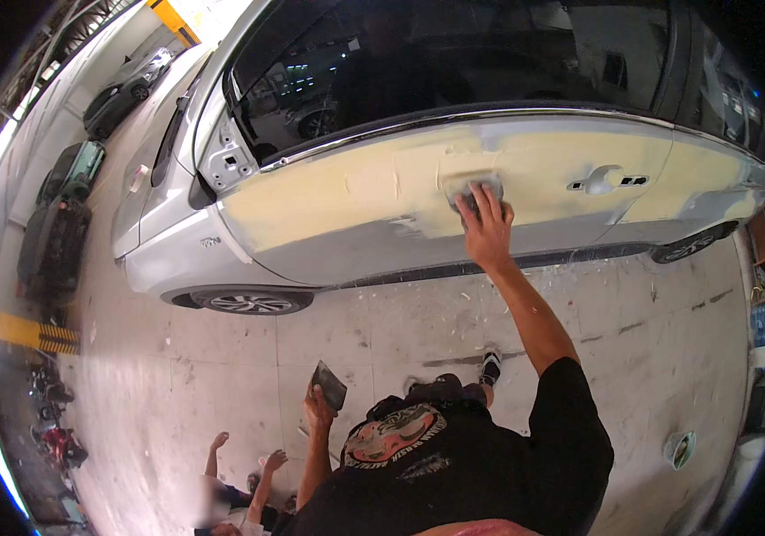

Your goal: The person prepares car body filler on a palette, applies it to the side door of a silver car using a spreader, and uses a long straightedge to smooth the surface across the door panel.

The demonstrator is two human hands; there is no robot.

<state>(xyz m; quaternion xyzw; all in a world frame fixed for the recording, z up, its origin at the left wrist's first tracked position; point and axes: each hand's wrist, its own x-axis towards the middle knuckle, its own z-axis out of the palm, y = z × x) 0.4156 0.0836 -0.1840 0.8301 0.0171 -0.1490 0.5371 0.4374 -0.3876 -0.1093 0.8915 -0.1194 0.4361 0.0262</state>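
My right hand (487, 224) grips a grey spreader (489, 184), its wide edge against the yellowish body filler (416, 167) on the silver car's front door (355, 248). Raised ridges of filler show to the left of the spreader. My left hand (318, 405) is held low, away from the car, closed around a dark flat plate (330, 386), perhaps a filler board. The door handle recess (602, 179) lies to the right of my right hand; filler covers the panel around it and runs onto the rear door.
Another person (241, 499) is at the lower left, arms raised. A bucket (680, 449) stands on the floor at the right. The front wheel (251, 299) is below the fender. Parked cars (54, 248) and a yellow post (20, 329) are at the left.
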